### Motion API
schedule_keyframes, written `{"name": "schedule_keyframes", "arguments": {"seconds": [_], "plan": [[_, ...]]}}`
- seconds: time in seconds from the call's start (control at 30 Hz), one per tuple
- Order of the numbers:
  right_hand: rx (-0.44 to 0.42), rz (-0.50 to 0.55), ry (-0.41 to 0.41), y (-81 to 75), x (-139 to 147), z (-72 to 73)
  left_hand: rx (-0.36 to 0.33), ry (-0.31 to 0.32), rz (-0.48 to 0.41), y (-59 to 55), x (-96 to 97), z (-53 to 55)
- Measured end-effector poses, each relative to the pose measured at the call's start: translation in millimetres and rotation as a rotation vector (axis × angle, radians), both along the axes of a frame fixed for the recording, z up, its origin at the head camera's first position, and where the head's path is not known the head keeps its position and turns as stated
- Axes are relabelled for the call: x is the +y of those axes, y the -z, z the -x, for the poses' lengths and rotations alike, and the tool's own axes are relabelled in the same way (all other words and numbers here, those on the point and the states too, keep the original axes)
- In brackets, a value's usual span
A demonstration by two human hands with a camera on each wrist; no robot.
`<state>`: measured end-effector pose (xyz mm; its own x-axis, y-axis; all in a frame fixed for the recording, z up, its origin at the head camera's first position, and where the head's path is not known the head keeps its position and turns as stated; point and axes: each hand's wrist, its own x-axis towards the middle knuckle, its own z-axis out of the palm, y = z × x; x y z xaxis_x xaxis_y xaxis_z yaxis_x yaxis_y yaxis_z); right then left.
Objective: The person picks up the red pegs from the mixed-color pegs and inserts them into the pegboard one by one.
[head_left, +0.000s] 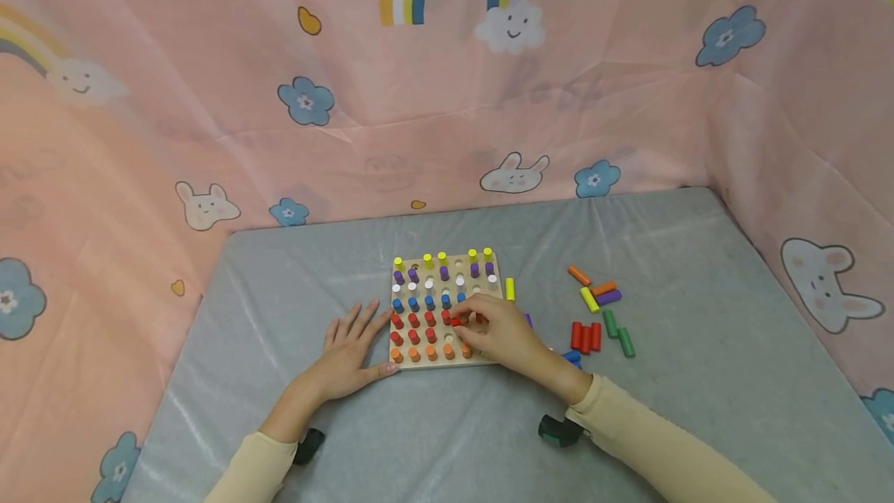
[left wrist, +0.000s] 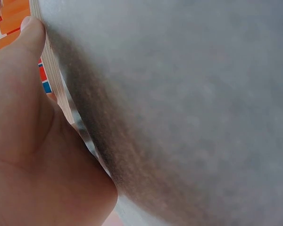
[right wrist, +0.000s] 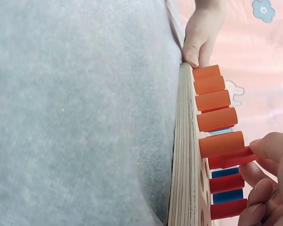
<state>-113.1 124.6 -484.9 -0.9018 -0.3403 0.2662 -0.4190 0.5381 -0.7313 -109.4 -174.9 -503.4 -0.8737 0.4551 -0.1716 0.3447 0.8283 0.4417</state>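
Note:
A wooden pegboard (head_left: pixel 433 365) lies on the table, with rows of yellow, purple, white, blue, red and orange pegs standing in it and some bare holes. My right hand (head_left: pixel 506 332) is over the board's right part, pinching a red peg (right wrist: pixel 243 156) between thumb and fingertips. That peg is close behind the orange row (right wrist: pixel 220 117) in the right wrist view. Spread out at the board's left side, my left hand (head_left: pixel 349 355) touches the edge, its thumb (left wrist: pixel 34 35) at the near left corner. My right hand hides some pegs in the head view.
Right of the board lie loose pegs: several red pegs (head_left: pixel 585 338), two green pegs (head_left: pixel 618 332), blue pegs (head_left: pixel 571 357), orange pegs (head_left: pixel 578 275), a purple peg (head_left: pixel 609 296) and yellow pegs (head_left: pixel 510 289). A grey cloth (head_left: pixel 419 441) covers the table; pink patterned curtains (head_left: pixel 419 115) surround it.

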Motion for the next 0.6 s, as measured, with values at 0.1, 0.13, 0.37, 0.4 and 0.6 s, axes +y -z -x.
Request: {"name": "schedule_keyframes", "arguments": {"seconds": [0.1, 0.13, 0.37, 0.4, 0.6], "plan": [[0.012, 0.0, -0.001, 1.2, -0.7, -0.3, 0.025, 0.003, -0.011, 6.7, -1.9, 0.7], [0.018, 0.001, -0.002, 1.5, -1.0, -0.3, 0.035, 0.005, -0.015, 8.9, -2.6, 0.8], [0.012, 0.009, -0.017, 2.3, -3.9, -0.9, 0.05, 0.007, -0.021, 9.1, -3.0, 0.1], [0.013, 0.012, -0.02, 2.3, -4.2, -1.0, 0.04, 0.005, -0.022, 7.1, -2.2, -0.1], [0.011, 0.015, -0.029, 1.5, -5.0, -1.0, -0.002, -0.004, 0.018, -2.7, 1.2, -0.9]]}}
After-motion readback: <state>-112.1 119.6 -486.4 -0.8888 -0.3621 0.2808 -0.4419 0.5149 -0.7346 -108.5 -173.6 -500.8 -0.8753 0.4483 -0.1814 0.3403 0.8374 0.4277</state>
